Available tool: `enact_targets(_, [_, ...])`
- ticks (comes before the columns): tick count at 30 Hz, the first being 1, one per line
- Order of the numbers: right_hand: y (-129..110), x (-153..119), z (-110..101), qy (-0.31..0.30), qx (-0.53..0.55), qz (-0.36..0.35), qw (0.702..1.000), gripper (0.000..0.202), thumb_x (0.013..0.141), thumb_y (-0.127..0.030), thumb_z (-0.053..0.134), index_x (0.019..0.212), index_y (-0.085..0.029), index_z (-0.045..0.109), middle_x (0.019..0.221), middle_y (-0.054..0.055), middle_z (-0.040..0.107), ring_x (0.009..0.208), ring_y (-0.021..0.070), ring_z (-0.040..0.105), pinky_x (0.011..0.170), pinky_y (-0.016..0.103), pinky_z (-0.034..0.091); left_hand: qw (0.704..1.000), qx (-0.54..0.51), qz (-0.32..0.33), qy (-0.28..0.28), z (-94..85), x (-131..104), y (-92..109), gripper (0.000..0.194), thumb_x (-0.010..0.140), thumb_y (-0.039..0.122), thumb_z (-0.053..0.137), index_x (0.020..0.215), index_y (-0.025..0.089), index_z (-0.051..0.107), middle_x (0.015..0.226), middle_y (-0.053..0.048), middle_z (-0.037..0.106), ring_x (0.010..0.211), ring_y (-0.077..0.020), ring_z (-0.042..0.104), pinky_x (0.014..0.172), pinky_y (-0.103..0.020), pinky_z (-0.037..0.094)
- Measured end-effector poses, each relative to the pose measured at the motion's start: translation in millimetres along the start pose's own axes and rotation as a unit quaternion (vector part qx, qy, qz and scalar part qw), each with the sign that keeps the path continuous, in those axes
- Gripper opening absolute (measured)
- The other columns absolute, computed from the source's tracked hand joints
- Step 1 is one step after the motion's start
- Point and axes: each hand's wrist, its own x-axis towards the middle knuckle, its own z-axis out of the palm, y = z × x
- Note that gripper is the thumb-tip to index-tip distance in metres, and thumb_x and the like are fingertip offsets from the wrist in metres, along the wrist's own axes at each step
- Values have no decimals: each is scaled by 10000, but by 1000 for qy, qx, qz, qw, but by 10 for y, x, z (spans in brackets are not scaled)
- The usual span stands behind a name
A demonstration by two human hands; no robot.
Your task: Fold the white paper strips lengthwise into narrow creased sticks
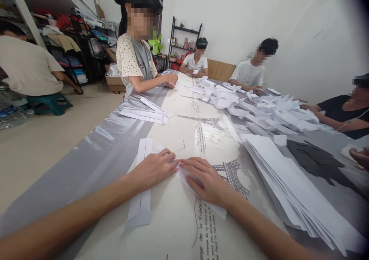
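Observation:
My left hand [157, 169] is closed, its fingertips pressed on a white paper piece [186, 177] that lies on the table runner [170, 221]. From the right, my right hand [204, 177] holds the same piece with its fingers together; the two hands' fingertips nearly meet. Part of the piece is hidden under both hands. Beneath my left forearm lies a white paper strip [140, 204] with a dark line along it, its near end folded. The runner shows printed Eiffel Towers and handwriting-style text.
A stack of long white papers [291, 187] lies to the right, beside black sheets [323, 160]. Folded white pieces [276, 112] are heaped farther back. More strips [144, 114] lie ahead on the left. Several people sit or stand around the table [95, 152].

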Motion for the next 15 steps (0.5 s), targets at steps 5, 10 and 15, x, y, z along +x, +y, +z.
enact_targets(5, [-98, -1, -46, -37, -89, -8, 995, 406, 1014, -134, 440, 1395, -157, 580, 1433, 86, 619, 1180, 272, 576, 944, 479, 528, 996, 79, -24, -31, 0, -33, 130, 241, 1001, 88, 474, 1192, 124, 617, 1220, -180, 660, 1185, -296, 625, 783, -339, 564])
enact_targets(10, [-143, -13, -32, -37, -134, -2, 990, 396, 1021, -152, 447, 1388, -170, 592, 1420, 69, 633, 1043, 281, 579, 880, 487, 522, 991, 116, -52, -44, 74, -67, 193, 335, 1050, 220, 460, 1331, 76, 574, 1323, -239, 642, 1212, -335, 644, 891, -404, 570])
enact_targets(15, [-210, -132, -75, -26, -154, 7, 988, 364, 1023, -169, 448, 1334, -189, 638, 1379, 66, 662, 949, 278, 591, 825, 486, 536, 992, 107, -57, -40, 106, -40, 167, 343, 1059, 202, 429, 1305, 36, 601, 1315, -235, 657, 1193, -323, 660, 941, -412, 549])
